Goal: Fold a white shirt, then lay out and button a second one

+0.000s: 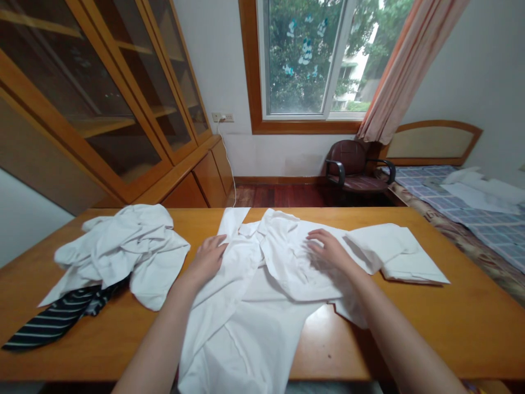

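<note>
One shirt [258, 323] cropped below

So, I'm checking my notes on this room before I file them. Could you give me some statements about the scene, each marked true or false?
1. The left hand and the right hand are both at the white garment in the middle. True.
2. The striped tie lies on top of the crumpled white cloth. False: the striped tie sticks out from under the crumpled white cloth.
3. The dark red chair lacks armrests. False: the dark red chair has two armrests.
4. The bed has a checked cover. True.
5. The pink curtain hangs at the right side of the window. True.
</note>
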### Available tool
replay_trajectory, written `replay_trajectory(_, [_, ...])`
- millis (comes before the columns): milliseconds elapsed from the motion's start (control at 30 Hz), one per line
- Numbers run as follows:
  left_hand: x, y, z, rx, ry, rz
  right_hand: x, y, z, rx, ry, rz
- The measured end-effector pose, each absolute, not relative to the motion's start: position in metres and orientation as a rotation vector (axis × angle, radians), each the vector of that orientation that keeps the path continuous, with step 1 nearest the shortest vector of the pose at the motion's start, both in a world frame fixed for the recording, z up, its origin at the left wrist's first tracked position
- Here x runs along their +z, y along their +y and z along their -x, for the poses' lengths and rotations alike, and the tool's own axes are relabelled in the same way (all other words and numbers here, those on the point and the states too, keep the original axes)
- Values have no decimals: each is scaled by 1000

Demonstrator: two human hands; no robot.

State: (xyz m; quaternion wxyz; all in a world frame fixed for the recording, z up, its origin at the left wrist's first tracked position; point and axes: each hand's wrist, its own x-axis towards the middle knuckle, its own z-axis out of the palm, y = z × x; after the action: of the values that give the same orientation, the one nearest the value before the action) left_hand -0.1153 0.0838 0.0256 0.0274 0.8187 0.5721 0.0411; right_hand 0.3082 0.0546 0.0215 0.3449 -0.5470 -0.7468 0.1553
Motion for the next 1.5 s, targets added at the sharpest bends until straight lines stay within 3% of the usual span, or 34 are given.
replay_trajectory(167, [25,85,100,33,1597,-2587,-1,54,-259,401,-2210,1400])
replay_trajectory(433, [42,104,109,-75,1414,-2545,-8,44,-277,409,-2162,1486])
replay_trajectory(633, [52,108,123,-189,1784,-2417,-11,28,-289,374,-2075,1584])
replay_trajectory(1033, [111,97,163,39,2533,-1987,-12,21,-293,335,-2032,1635])
replay_trajectory(1200, [103,92,156,-98,2393,-2095,-9,20,-291,319,-2033,1638])
replay_trajectory(1300, [94,87,138,18,2308,-2325,-8,19,-289,316,-2037,1636])
replay_trajectory(1500, [85,59,70,181,1526,-2374,9,15,-279,215,-2003,1506])
